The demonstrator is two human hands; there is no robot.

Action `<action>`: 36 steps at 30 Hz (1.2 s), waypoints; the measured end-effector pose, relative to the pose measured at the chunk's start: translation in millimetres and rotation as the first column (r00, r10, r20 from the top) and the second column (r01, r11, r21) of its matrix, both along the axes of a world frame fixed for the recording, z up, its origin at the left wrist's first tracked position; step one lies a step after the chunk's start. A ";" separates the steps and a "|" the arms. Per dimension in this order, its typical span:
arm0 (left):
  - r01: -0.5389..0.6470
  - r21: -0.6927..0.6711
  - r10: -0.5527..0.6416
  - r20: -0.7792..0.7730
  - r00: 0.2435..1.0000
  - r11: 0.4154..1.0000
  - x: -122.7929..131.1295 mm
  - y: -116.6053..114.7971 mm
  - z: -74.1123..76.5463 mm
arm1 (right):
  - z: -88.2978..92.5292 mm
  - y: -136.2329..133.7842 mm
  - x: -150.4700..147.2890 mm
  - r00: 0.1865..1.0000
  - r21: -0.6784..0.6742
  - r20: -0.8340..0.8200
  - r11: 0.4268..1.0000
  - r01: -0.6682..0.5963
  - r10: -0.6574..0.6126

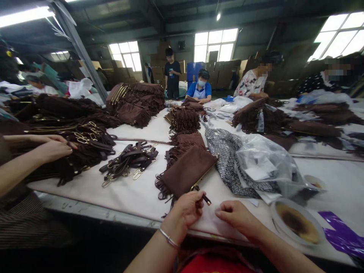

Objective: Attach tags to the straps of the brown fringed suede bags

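Observation:
A brown suede fringed pouch [187, 171] lies on the white table [136, 197] in front of me. My left hand [186, 212] is closed in a pinch on the pouch's dark zipper pull [205, 198] at its near corner. My right hand [237, 217] rests beside it on the table edge, fingers curled under, on a thin sheet of clear plastic I can barely make out.
A heap of dark straps with gold clasps [127, 161] lies to the left. A co-worker's hands [49, 146] handle fringed bags at far left. Patterned fabric [227, 159], a clear plastic bag [264, 163] and a glue-stained dish [297, 222] sit right. Other people work across the table.

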State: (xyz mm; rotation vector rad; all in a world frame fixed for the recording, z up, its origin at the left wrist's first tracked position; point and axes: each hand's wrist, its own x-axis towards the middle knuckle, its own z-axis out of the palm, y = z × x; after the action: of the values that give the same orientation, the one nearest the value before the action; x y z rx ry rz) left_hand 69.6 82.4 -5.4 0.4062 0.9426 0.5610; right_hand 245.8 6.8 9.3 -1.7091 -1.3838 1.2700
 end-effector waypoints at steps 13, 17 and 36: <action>-0.055 0.135 0.065 -0.070 0.995 0.989 2.5 -7.4 -3.3 | -9.0 -1.6 -2.9 0.993 0.099 0.116 0.995 0.009 -0.020; -0.060 0.135 0.070 -0.074 0.995 0.989 2.2 -6.0 -3.1 | -6.3 -2.2 -2.5 0.969 0.174 0.238 0.985 0.018 -0.060; -0.048 0.254 0.092 -0.162 0.982 0.966 7.0 -10.4 -2.0 | -3.5 -5.1 -10.8 0.954 0.175 0.298 0.984 -0.023 -0.031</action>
State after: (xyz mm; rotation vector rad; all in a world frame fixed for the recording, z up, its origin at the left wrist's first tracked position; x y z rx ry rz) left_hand 76.6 72.0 -7.4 0.6580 1.0599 0.7218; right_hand 235.0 1.7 5.8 -1.8321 -1.6115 0.8780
